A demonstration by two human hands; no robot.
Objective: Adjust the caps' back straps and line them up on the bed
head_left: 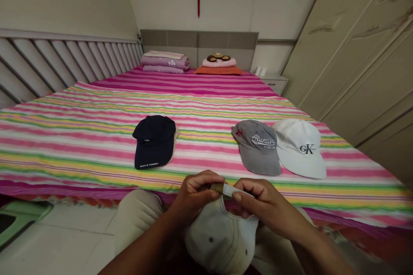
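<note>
A pale grey-green baseball cap (222,236) rests above my lap, its back opening and adjusting strap facing the bed. My left hand (196,195) pinches the strap's left part by a brownish buckle or strap end (217,187). The light strap (230,190) is gripped on its right side by my right hand (258,200). On the bed in front lie a navy cap (155,137), a grey cap (258,144) with "Always" lettering, and a white cap (300,146) with a "CK" mark. The grey cap's edge meets the white one. A beige edge shows behind the navy cap.
The striped bedspread (203,111) covers the bed. Folded purple bedding (166,62) and a pink-orange stack (219,64) lie by the headboard (180,38). A railing (64,60) runs along the left, a wardrobe (348,60) stands right, and a green stool (29,215) sits lower left.
</note>
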